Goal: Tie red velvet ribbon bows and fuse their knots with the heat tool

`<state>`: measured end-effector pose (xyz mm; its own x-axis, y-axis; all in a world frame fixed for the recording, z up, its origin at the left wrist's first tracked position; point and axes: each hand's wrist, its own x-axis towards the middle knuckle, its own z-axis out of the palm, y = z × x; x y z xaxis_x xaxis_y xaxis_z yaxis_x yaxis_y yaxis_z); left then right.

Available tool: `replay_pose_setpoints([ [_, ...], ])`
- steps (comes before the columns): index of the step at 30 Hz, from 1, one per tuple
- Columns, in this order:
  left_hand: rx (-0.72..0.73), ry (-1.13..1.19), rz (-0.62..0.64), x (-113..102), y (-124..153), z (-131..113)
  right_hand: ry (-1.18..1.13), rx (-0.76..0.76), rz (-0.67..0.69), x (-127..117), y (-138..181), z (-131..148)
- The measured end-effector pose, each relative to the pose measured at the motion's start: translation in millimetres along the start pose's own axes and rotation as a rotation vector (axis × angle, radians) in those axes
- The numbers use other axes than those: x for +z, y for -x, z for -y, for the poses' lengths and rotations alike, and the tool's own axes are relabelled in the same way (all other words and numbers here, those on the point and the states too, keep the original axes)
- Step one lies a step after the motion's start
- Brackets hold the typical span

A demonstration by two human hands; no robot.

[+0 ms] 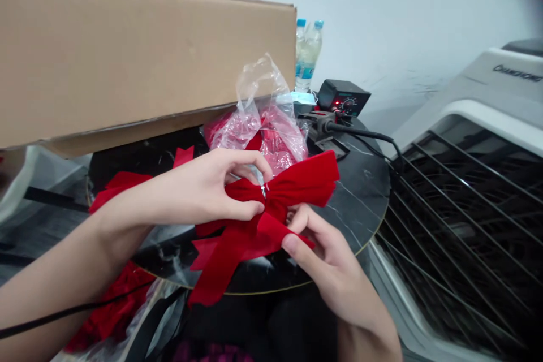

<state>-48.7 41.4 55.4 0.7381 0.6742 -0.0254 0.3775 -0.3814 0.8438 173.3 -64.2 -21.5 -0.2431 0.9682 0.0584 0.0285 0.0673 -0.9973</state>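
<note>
Red velvet bow [301, 181], two loops, long tails, perhaps wire at centre

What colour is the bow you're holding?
The bow is deep red and looks velvety, shown best in the head view.

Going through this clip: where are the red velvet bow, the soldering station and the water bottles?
red velvet bow [301, 182]: head view, on its right-hand loop
soldering station [345, 103]: head view, on its dial panel
water bottles [310, 54]: head view, on one bottle's body
</note>
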Motion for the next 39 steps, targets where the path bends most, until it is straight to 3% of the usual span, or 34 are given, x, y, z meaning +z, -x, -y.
replay_pose_setpoints([
  [5, -0.204, 0.329, 0.327, -3, -14, -1, 0.04, 0.164, 0.044, -32, 14, 23],
  [8, -0.215, 0.437, 0.406, 1, -23, 5, 0.118, 0.244, 0.025, -55, 20, 35],
  [12, -0.236, 0.71, 0.387, 15, -32, 14, 0.318, 0.214, -0.027, -83, 18, 43],
  [17, -0.312, 0.934, 0.326, 33, -37, 21, 0.572, 0.083, 0.023, -113, -2, 48],
  [20, -0.336, 1.056, 0.15, 43, -42, 25, 0.744, -0.07, -0.064, -122, -10, 54],
  [23, -0.319, 1.167, -0.102, 50, -46, 29, 0.873, -0.27, -0.358, -110, -4, 60],
  [26, -0.267, 1.171, -0.205, 56, -48, 31, 0.691, -0.326, -0.617, -76, 4, 54],
  [28, -0.195, 1.122, -0.237, 59, -49, 32, 0.518, -0.238, -0.522, -51, 2, 41],
  [31, -0.032, 0.965, -0.278, 65, -48, 32, 0.313, -0.161, -0.51, -27, -13, 17],
  [34, 0.041, 0.825, -0.263, 69, -47, 31, 0.224, -0.088, -0.55, -20, -27, 2],
  [39, 0.01, 0.694, -0.223, 73, -44, 29, 0.164, -0.037, -0.516, -19, -32, 3],
])
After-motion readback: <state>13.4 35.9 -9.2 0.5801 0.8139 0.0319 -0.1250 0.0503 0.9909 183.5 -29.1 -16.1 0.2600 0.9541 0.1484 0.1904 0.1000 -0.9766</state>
